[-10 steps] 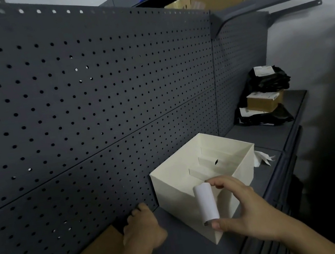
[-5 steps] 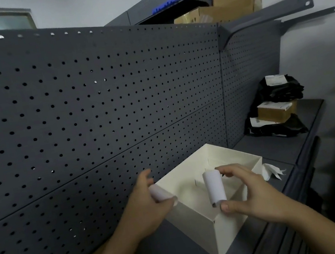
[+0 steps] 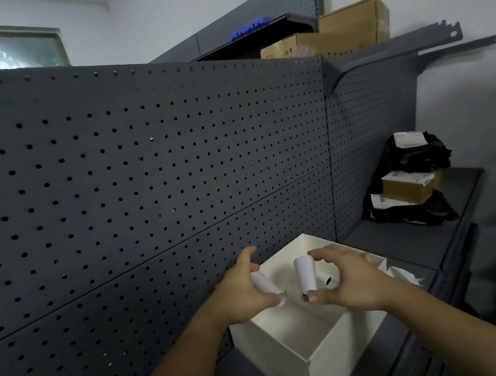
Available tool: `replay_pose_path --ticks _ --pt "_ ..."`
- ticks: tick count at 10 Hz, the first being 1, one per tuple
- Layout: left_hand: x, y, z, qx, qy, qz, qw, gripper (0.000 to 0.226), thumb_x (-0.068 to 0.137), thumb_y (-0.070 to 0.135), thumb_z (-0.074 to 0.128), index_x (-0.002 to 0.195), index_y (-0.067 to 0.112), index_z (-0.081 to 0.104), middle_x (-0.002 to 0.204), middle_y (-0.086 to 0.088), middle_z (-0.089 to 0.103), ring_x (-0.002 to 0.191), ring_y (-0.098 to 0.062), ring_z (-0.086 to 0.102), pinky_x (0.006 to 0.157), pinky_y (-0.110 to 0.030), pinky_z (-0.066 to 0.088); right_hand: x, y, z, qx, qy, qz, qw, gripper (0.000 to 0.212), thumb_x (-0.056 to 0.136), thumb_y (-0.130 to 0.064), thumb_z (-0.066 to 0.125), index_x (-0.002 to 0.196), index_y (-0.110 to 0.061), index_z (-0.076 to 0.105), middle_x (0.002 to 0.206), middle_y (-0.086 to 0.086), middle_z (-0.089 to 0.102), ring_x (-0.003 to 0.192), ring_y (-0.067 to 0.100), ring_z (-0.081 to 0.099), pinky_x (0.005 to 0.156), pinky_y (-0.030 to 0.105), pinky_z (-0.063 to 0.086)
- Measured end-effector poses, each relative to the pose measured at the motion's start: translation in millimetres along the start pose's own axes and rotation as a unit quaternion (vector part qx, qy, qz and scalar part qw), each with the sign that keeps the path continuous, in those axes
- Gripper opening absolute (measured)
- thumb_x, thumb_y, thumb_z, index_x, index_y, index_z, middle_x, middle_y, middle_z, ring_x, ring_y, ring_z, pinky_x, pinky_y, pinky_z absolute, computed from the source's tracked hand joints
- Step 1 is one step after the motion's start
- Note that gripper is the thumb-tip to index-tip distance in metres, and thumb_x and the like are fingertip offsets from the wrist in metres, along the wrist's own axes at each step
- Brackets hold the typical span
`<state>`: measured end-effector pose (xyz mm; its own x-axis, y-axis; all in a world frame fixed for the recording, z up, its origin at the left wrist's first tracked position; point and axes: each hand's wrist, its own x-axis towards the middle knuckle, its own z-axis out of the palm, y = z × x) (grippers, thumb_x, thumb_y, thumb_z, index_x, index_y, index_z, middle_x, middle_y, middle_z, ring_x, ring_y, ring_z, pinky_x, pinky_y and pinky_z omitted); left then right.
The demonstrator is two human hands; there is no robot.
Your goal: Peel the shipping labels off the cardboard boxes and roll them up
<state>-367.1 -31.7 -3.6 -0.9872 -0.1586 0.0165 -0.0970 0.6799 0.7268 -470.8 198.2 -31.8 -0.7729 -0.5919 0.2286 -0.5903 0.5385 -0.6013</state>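
A dark pegboard wall [image 3: 139,180] backs a grey shelf [image 3: 408,239], where an open white box [image 3: 320,364] stands. Above the box, the left hand [image 3: 245,291] grips one rolled label [image 3: 265,285], and the right hand [image 3: 349,279] pinches an upright second rolled label [image 3: 305,273] between thumb and fingers.

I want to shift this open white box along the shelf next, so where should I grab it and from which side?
Probably grip the white box by its near right wall, from above: the top is open, so fingers can hook inside the rim. The pegboard stands close behind its far side. Both hands hold rolled labels, so free one first.
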Motion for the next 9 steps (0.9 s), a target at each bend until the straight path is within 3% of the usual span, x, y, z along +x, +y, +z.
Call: replay_pose_path --ticks 1,2,4,5,6,7,9 --pt "6.3 -9.2 4.4 0.034 -0.014 -0.016 0.999 0.122 0.058 0.055 0.085 0.151 0.047 0.006 0.15 0.012 0.04 0.137 -0.017 0.042 0.115 -0.047 0.038 4.4 4.1 3.7 -0.041 -0.023 0.013 0.999 0.11 0.056 -0.078 0.072 0.151 -0.035 0.036 0.157 -0.008 0.037 0.148 0.014 0.028 0.122 0.046 0.017" --pt "11.3 -18.1 10.8 0.048 -0.009 -0.016 0.999 0.118 0.064 0.05 0.086 0.152 0.045 0.009 0.153 0.014 0.04 0.141 -0.016 0.038 0.117 -0.051 0.031 6.1 5.6 6.5 -0.086 -0.036 0.02 0.995 0.11 0.065 -0.073 0.073 0.156 -0.033 0.027 0.161 -0.008 0.031 0.15 0.014 0.02 0.114 0.042 0.011" --pt "20.0 -21.1 18.6 0.058 0.035 -0.011 0.998 0.091 0.072 0.053 0.079 0.147 0.047 0.026 0.142 0.02 0.047 0.133 -0.013 0.044 0.118 -0.047 0.027 12.9 11.4 7.3 -0.091 -0.034 0.022 0.995 0.106 0.065 -0.079 0.064 0.155 -0.039 0.025 0.156 -0.015 0.039 0.147 0.01 0.025 0.112 0.039 0.014" --pt "22.8 -19.6 20.3 0.056 0.06 -0.003 0.997 0.08 0.076 0.052 0.076 0.143 0.046 0.033 0.139 0.021 0.049 0.132 -0.011 0.046 0.117 -0.041 0.024 14.5 7.9 6.9 -0.081 0.004 0.022 0.997 0.077 0.082 -0.069 0.06 0.149 -0.039 0.038 0.144 -0.02 0.051 0.14 0.005 0.034 0.106 0.033 0.017" --pt "22.1 -14.7 20.9 0.067 0.082 0.01 0.994 0.073 0.08 0.05 0.074 0.142 0.045 0.036 0.138 0.021 0.05 0.13 -0.01 0.046 0.104 -0.033 0.018 19.7 4.3 7.2 -0.073 0.046 0.011 0.996 0.035 0.098 -0.054 0.047 0.126 -0.04 0.063 0.126 -0.025 0.063 0.127 0.003 0.046 0.098 0.034 0.023" --pt "19.9 -11.3 20.0 0.069 0.08 0.009 0.994 0.071 0.081 0.05 0.073 0.142 0.044 0.036 0.138 0.021 0.05 0.129 -0.01 0.046 0.099 -0.031 0.015 23.5 0.0 9.8 -0.083 0.064 0.002 0.995 0.027 0.102 -0.044 0.047 0.103 -0.036 0.073 0.111 -0.028 0.069 0.117 0.001 0.052 0.087 0.035 0.023" --pt "14.9 -13.8 16.6 0.061 0.082 0.019 0.995 0.07 0.08 0.051 0.073 0.14 0.047 0.036 0.136 0.023 0.05 0.127 -0.007 0.045 0.103 -0.031 0.017 28.2 -0.5 16.6 -0.081 0.099 0.006 0.992 0.021 0.097 -0.044 0.058 0.114 -0.04 0.07 0.125 -0.025 0.065 0.126 0.0 0.048 0.092 0.029 0.019"
